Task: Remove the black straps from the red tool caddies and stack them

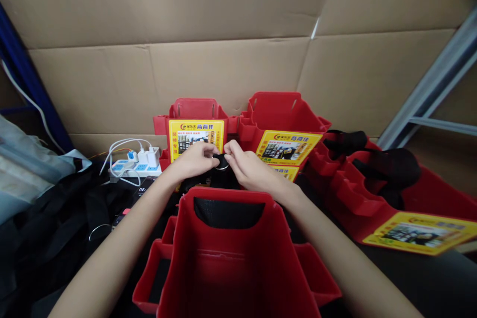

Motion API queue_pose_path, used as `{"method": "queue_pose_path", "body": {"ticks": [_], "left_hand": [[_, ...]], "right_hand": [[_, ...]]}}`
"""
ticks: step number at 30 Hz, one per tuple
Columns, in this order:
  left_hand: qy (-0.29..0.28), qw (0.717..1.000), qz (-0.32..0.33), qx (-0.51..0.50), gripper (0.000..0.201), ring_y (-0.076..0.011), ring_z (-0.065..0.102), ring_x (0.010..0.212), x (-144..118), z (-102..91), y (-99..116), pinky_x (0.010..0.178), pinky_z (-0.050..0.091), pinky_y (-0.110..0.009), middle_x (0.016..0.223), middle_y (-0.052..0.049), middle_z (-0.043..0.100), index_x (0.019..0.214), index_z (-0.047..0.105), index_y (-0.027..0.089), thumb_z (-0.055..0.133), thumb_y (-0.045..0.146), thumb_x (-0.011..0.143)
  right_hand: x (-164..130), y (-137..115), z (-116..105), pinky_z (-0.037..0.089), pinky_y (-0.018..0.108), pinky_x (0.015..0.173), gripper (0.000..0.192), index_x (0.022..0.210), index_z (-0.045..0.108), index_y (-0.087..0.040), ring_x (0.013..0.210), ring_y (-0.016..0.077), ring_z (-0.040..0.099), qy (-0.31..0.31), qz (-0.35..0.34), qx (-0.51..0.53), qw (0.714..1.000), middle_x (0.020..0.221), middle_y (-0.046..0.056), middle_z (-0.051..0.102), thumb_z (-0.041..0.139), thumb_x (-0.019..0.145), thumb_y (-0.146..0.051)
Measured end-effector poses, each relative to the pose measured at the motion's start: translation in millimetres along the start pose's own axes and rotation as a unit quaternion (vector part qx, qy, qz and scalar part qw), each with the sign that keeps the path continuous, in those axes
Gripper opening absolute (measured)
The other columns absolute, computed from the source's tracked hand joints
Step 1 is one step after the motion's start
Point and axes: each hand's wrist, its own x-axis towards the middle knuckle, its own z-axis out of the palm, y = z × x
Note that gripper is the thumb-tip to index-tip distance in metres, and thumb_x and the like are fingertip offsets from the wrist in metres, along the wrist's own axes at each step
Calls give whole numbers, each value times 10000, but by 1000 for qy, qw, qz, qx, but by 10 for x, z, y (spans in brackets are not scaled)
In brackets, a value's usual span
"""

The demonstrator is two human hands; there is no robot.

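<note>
Directly before me stands a red plastic tool box [231, 253] with small side pockets, its open top facing me. A black strap [229, 212] runs across the inside of its far wall through slots. Beyond that wall, my left hand [197, 159] and my right hand [242, 161] meet, fingers closed in pinches on a black webbing strap [219, 161]. A thin metal ring [222, 168] shows at the strap between the fingertips. How the strap passes through the ring cannot be made out.
Behind my hands stand red boxes [274, 114] with yellow labels; more red boxes [372, 184] with black straps lie at right. Black webbing [48, 238] is heaped at left, near a power strip [143, 169] with white cables and a phone [145, 186]. Cardboard [223, 74] lines the back.
</note>
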Motion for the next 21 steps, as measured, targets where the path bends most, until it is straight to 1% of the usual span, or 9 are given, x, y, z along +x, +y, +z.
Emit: {"method": "queue_pose_path", "body": {"ticks": [3,5,7,10,12,14,17,19,21], "left_hand": [[-24,1000,14,-5,162,-87,423,504,-23,-22,22,501,330,-208,552,31,512,692,598,132,452,135,623],[-39,999,27,-9,203,-97,465,544,-32,-20,42,540,361,-217,621,12,574,716,615,133,435,115,623],[-40,998,42,-8,248,-113,506,609,-28,-4,50,603,390,-233,701,-5,619,748,630,135,424,97,617],[-31,997,77,-5,313,-135,546,701,0,35,24,710,413,-260,781,-16,649,809,645,137,420,76,600],[-32,995,95,-10,343,-140,554,714,24,64,-5,743,421,-268,796,-16,654,841,650,133,420,70,595],[-36,994,99,-13,345,-144,556,715,38,88,-23,744,431,-269,779,-15,651,845,654,126,425,69,593],[-38,994,104,-12,309,-154,556,721,35,108,-7,740,440,-269,707,-7,631,823,655,113,441,75,603],[-26,993,112,-18,316,-149,550,697,23,109,20,737,446,-271,669,3,618,844,655,109,447,75,609],[-3,992,125,-28,360,-142,546,688,15,106,42,746,448,-274,693,5,625,898,655,112,447,63,608]], "right_hand": [[6,6,-23,383,248,608,99,896,391,-185,648,130,517,19,-45,10,999,801,50,563,307,899,-238],[2,0,-43,394,251,629,92,884,396,-186,675,133,536,0,-49,16,999,822,57,581,314,895,-227],[-6,-16,-55,391,245,587,102,917,390,-183,638,137,550,-28,-17,16,999,771,56,598,299,897,-225],[-17,-50,-55,366,233,526,110,955,375,-171,577,144,556,-44,27,-5,999,700,61,614,295,893,-214],[-16,-66,-46,353,228,511,121,965,377,-164,551,144,556,-48,38,-23,998,672,65,619,288,895,-209],[-8,-71,-33,341,226,500,137,979,381,-156,525,144,551,-49,48,-42,997,641,63,616,280,896,-197],[6,-63,-17,327,224,492,162,1010,387,-143,516,144,548,-35,51,-67,996,630,59,614,291,886,-186],[9,-57,-16,317,225,486,190,1029,397,-144,529,148,553,-11,42,-85,995,649,60,616,278,899,-215],[4,-58,-26,303,226,479,213,1037,420,-151,551,154,561,13,31,-115,993,672,59,621,273,908,-237]]}}
